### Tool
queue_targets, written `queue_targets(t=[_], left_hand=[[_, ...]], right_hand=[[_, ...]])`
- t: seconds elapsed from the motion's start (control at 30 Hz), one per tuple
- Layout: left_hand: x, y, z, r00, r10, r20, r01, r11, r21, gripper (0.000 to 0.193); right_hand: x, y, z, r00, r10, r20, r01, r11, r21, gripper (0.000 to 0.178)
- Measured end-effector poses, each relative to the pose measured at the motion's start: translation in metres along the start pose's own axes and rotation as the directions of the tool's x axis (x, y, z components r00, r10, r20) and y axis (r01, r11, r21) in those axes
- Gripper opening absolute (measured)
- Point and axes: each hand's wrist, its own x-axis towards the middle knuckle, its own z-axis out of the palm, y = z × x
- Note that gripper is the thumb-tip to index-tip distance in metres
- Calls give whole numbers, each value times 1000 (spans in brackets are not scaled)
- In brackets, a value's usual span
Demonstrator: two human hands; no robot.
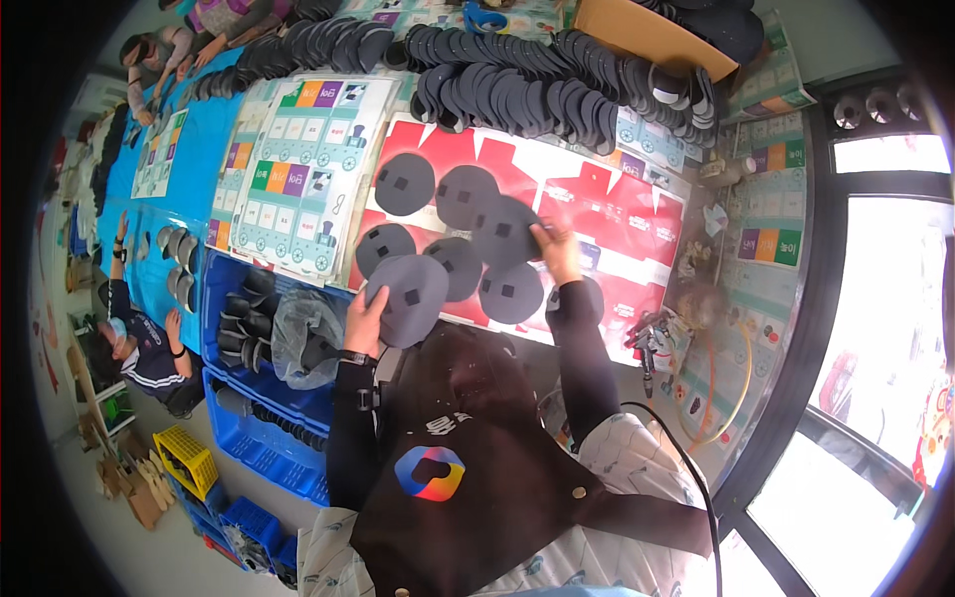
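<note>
Several round dark grey foam discs, each with a small square hole, lie spread on flattened red cardboard on the table. My left hand grips the edge of the nearest, largest disc at the lower left of the group. My right hand reaches over the cardboard and pinches the right edge of another disc. More discs lie beyond them, and one disc lies just below my right hand.
A long heap of dark foam pieces runs along the far side, with an open cardboard box behind. Printed sheets lie to the left. Blue crates stand below left. Other people work at a blue-covered table. A spray gun hangs at right.
</note>
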Motion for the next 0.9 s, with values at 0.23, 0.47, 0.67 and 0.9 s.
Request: queue_targets(t=[0.23,0.47,0.67,0.9], left_hand=[[-22,-2,-11,995,-40,-92,31,995,-97,39],[-36,-12,-12,993,-44,-111,38,997,-60,38],[-39,-1,17,989,-32,-143,16,993,-113,36],[-18,6,83,994,94,59,-96,995,23,36]], right_hand=[[59,2,-52,989,109,100,-109,994,-3,12],[81,17,-54,973,131,188,-113,988,-104,36],[37,-19,-40,950,-282,-136,126,741,-659,46],[-97,-42,22,810,77,582,-27,995,-95,50]])
